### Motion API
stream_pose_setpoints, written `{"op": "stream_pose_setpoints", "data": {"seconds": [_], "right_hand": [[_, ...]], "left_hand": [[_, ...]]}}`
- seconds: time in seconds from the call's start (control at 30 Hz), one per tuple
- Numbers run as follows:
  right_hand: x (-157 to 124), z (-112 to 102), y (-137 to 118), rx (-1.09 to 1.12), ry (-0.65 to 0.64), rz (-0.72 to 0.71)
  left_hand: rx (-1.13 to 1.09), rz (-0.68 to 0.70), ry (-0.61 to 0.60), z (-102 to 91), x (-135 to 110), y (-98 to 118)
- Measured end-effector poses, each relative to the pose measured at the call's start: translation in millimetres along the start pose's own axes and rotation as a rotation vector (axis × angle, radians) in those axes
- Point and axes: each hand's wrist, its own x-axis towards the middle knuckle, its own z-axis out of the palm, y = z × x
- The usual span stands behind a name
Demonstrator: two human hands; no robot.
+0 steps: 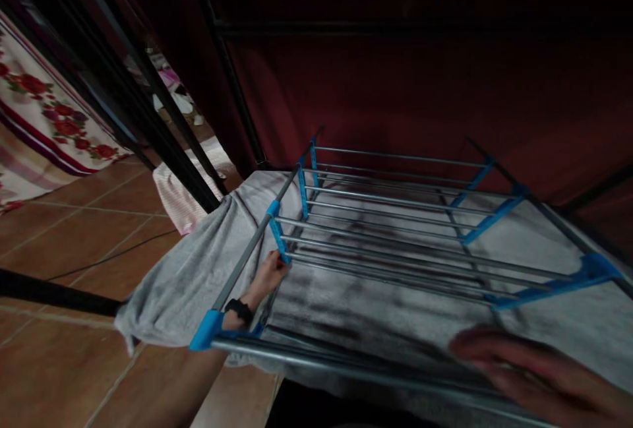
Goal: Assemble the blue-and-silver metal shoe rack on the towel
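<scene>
A metal drying rack (395, 217) with blue plastic joints stands in front of me, its grey rails running left to right. Under and over its left side lies a grey cloth (188, 270). My left hand (270, 276), with a black wrist band, reaches up beneath the front left rail and its fingers close on the rail next to a blue joint. My right hand (524, 365) lies at the lower right over the grey cloth, blurred by motion, fingers stretched out flat.
Terracotta floor tiles (74, 230) lie to the left, with a black cable across them. A flowered fabric (44, 111) hangs at far left. Black frame poles (148, 105) slant down beside a pink-white cloth (182, 197). A dark red fabric wall (420, 85) stands behind the rack.
</scene>
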Motion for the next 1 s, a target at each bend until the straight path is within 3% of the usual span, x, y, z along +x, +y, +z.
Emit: {"op": "stream_pose_setpoints", "data": {"seconds": [0.07, 0.2, 0.27, 0.4, 0.5, 0.6, 0.73, 1.0], "right_hand": [[41, 21, -33, -0.074, -0.296, -0.027], [122, 70, -65, -0.217, -0.488, -0.107], [151, 93, -62, -0.286, -0.468, -0.116], [189, 130, -48, -0.447, -0.273, -0.093], [207, 146, -46, -0.499, -0.199, -0.066], [217, 151, -43, -0.414, -0.166, -0.113], [219, 149, -32, -0.317, -0.116, -0.153], [217, 143, -23, -0.256, -0.163, -0.146]], "left_hand": [[0.023, 0.01, 0.014, 6.0, 5, -8], [0.059, 0.021, 0.023, 8.5, 7, -18], [0.066, 0.025, 0.031, 11.0, 5, -19], [0.077, 0.024, 0.047, 15.7, 2, -17], [0.086, 0.012, 0.059, 16.1, 3, -14], [0.076, -0.005, 0.068, 16.5, 6, -14], [0.03, -0.027, 0.082, 21.2, 7, -17], [-0.106, -0.051, 0.021, 27.1, 7, -20]]}}
